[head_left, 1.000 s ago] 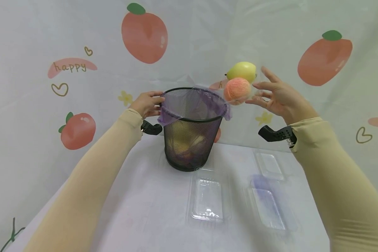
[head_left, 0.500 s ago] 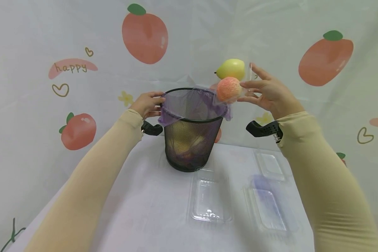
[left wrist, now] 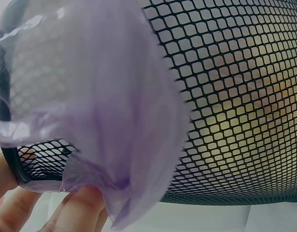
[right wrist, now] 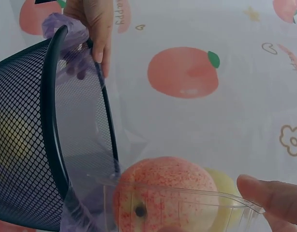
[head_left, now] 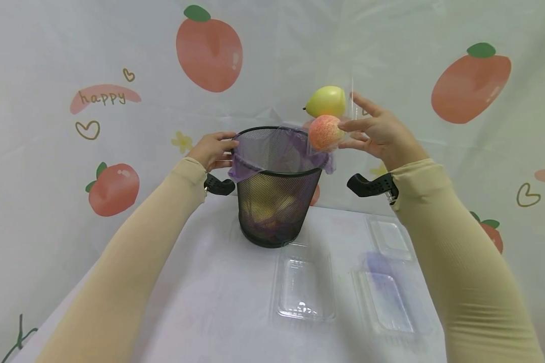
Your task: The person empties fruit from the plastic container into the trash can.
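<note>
A black mesh wastebasket (head_left: 272,206) stands on the table, lined with a thin purple bag (head_left: 245,169) folded over its rim. My left hand (head_left: 211,151) grips the left side of the rim; the left wrist view has its fingers (left wrist: 81,210) at the bag's edge. My right hand (head_left: 383,136) holds a clear plastic container (right wrist: 235,199) by its edge, thumb (right wrist: 264,191) against it. Inside are a speckled pink peach (head_left: 324,132) and a yellow-green pear (head_left: 327,101) above it. The container is tipped on its side at the basket's right rim. Yellowish shapes show through the mesh.
An open clear plastic box (head_left: 305,287) lies in front of the basket. To its right lie another clear box (head_left: 390,302), with a purple patch (head_left: 379,264) at its far end, and a clear tray (head_left: 390,239). A fruit-printed cloth (head_left: 272,60) hangs close behind.
My right hand has moved left, bringing the container with the peach and pear up to the basket's right rim. My left hand has stayed on the rim.
</note>
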Available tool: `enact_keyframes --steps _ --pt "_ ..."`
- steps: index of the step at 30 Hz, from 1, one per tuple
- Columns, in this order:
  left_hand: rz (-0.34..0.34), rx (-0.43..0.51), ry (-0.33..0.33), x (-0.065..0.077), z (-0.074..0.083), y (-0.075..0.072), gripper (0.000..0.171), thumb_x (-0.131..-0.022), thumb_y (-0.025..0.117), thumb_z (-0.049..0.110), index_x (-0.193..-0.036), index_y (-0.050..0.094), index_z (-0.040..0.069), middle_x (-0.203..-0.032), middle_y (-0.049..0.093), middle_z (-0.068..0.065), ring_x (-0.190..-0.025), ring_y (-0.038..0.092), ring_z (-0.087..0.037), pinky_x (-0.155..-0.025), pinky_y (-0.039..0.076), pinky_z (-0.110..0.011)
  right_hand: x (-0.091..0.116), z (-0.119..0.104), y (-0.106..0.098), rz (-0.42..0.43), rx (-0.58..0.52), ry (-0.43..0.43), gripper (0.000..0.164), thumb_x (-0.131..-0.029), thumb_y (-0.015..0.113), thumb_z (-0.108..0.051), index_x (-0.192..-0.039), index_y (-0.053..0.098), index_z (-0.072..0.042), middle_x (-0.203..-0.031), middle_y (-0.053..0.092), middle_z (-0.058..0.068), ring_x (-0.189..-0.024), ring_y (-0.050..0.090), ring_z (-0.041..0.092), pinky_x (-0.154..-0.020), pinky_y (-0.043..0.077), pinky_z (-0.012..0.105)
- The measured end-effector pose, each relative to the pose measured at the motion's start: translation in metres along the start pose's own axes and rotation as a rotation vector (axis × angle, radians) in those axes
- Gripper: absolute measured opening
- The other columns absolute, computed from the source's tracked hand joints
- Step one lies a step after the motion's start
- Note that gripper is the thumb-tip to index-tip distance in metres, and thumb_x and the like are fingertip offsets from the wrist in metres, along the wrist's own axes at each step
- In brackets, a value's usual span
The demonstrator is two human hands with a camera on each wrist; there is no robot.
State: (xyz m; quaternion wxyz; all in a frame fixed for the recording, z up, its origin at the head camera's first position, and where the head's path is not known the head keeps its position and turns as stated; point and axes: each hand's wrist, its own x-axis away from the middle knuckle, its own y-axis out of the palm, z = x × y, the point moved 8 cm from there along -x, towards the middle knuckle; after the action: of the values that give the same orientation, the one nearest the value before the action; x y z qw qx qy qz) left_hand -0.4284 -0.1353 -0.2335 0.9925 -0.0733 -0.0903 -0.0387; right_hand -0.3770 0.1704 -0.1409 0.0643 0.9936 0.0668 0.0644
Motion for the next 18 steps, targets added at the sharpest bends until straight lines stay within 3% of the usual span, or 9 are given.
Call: enact_keyframes --steps 18 --pt "-0.002 -0.007 0.018 -0.0011 0.0004 0.0002 0.055 -0.102 0.050 0.020 -0.154 0.030 0.021 -0.144 0.045 -0.010 -0.121 0.053 -0.023 -0.074 0.058 -0.020 -0.0018 0.0005 0.0057 0.018 0.048 -0.001 0.086 -0.089 0.059 0.013 -0.147 0.034 -0.045 -0.162 -0.009 -0.004 -0.144 0.029 0.022 -0.114 0.031 0.046"
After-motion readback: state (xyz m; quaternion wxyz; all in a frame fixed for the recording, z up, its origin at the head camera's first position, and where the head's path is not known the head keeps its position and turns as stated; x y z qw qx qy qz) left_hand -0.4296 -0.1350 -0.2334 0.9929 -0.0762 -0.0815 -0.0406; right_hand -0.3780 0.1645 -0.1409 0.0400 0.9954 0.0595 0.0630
